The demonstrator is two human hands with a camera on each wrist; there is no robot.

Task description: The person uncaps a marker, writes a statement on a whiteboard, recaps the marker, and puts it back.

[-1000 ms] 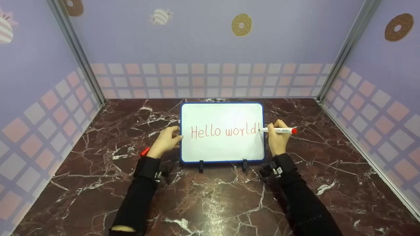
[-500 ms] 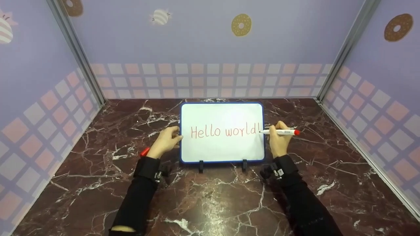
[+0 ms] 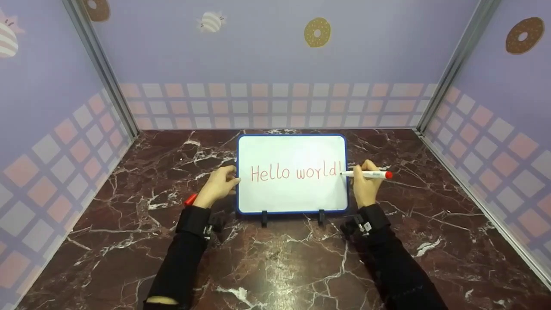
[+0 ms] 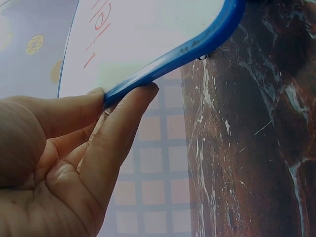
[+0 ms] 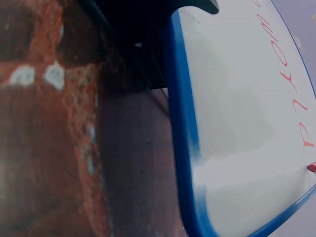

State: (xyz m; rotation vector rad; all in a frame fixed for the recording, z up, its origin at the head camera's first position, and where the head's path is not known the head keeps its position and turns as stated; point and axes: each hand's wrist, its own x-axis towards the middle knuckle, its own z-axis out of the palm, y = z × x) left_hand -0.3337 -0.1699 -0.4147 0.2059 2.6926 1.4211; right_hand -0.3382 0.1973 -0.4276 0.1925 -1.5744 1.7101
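Observation:
A whiteboard (image 3: 292, 193) with a blue frame stands propped up, with "Hello world!" (image 3: 295, 172) in red across its middle. My left hand (image 3: 218, 186) pinches the board's left edge between thumb and fingers, as the left wrist view shows close up. In my right hand (image 3: 366, 185), at the right edge, is a white marker (image 3: 374, 174) with a red end. Its tip is at the foot of the exclamation mark. The right wrist view catches just the red marker tip (image 5: 312, 168) on the board; the right hand itself lies outside that view.
Two black stand feet (image 3: 264, 218) support the board's lower edge. A small red object (image 3: 190, 199) lies by the left wrist, partly hidden by it. The dark marbled table (image 3: 275, 267) is enclosed by patterned walls (image 3: 275, 56).
My right hand has shifted slightly down and right with the marker, its tip moving from the exclamation stroke to below it. The left hand and board have stayed put.

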